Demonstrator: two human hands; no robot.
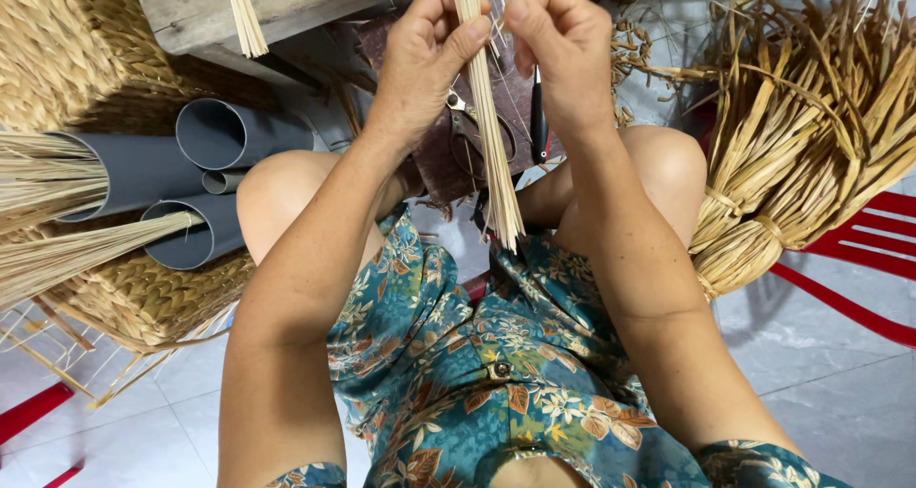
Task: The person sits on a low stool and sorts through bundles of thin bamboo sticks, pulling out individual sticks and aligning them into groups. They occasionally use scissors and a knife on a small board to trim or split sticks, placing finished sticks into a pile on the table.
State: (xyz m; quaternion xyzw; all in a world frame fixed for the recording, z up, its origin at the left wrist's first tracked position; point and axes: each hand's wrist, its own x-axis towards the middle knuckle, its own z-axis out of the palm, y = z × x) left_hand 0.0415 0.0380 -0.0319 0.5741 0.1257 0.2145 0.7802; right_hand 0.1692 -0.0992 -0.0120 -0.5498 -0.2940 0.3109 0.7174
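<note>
Both hands' fingers (458, 40) pinch the straw bundle (491, 135), upright, cut ends toward the lap.

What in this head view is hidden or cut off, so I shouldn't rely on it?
- Upper ends of the thin sticks held by the left hand and right hand: cut off by the top edge.
- Scissors: mostly covered by the sticks and left hand.
- Insides of the grey pipes: in shadow or filled with fibres.
- Straw bundle: tips run off the right edge.
</note>
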